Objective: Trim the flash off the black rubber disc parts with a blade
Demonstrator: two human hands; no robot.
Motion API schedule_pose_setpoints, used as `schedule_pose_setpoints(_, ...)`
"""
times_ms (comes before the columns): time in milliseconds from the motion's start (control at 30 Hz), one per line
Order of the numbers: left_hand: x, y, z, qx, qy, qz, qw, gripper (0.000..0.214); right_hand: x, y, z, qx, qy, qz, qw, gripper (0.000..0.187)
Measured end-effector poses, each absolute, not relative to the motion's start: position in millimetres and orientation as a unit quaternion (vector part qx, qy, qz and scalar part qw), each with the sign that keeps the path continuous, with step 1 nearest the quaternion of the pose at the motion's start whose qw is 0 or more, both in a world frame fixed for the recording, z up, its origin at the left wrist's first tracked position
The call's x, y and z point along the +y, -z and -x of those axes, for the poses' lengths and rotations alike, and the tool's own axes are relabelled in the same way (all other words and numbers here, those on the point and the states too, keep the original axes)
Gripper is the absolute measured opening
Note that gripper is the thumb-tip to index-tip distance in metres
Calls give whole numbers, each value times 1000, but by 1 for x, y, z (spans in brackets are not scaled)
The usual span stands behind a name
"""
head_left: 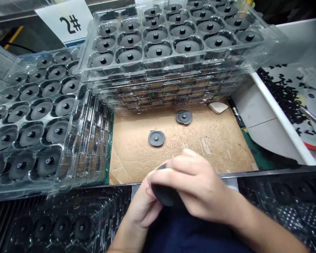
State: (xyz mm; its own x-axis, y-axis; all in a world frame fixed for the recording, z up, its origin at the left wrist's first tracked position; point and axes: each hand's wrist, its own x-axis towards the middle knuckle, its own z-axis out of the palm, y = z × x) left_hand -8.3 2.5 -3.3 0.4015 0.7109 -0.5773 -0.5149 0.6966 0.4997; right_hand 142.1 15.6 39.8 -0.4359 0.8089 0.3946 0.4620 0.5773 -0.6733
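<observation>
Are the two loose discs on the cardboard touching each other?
No, one grey disc lies clearly apart from the other on the brown cardboard.

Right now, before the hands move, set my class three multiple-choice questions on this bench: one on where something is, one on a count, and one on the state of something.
1. Where is the card printed 2#?
A) Beyond the stacked clear trays, towards the far left
B) Inside the white bin
C) Under a hand

2. How many dark discs lie loose on the cardboard sheet?
A) One
B) Two
C) Four

3. What state is the dark disc at the bottom of the view in?
A) Seated in a tray pocket
B) Held between the left hand and the right hand
C) Lying flat on the cardboard

Answers:
1. A: the card stands past the trays' far corner.
2. B: one disc lies nearer and another lies beyond it.
3. B: the right fingers cover it while the left hand supports it from below.
</observation>
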Motion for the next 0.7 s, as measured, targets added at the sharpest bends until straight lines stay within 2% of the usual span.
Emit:
schedule_pose_setpoints(100,6,8,14,387,-384,-111,831,60,0,-37,-143,-765,-212,489,361,24)
schedule_pose_setpoints(233,6,14,14,374,-390,-111,834,63,-15,-37,-145,-731,-220,507,400,23)
schedule_pose_setpoints(433,6,8,7,332,-414,-96,842,47,-13,-34,-143,-709,-320,449,439,24)
schedule_pose_setpoints(533,6,4,6,335,-425,-97,836,46,-8,-30,-149,-655,-352,490,454,21)
schedule_pose_setpoints(633,4,2,4,356,-422,-86,829,51,-3,-32,-155,-593,-302,596,450,22)
schedule_pose_setpoints(700,2,1,2,377,-425,-86,818,53,-2,-36,-152,-604,-246,606,456,26)
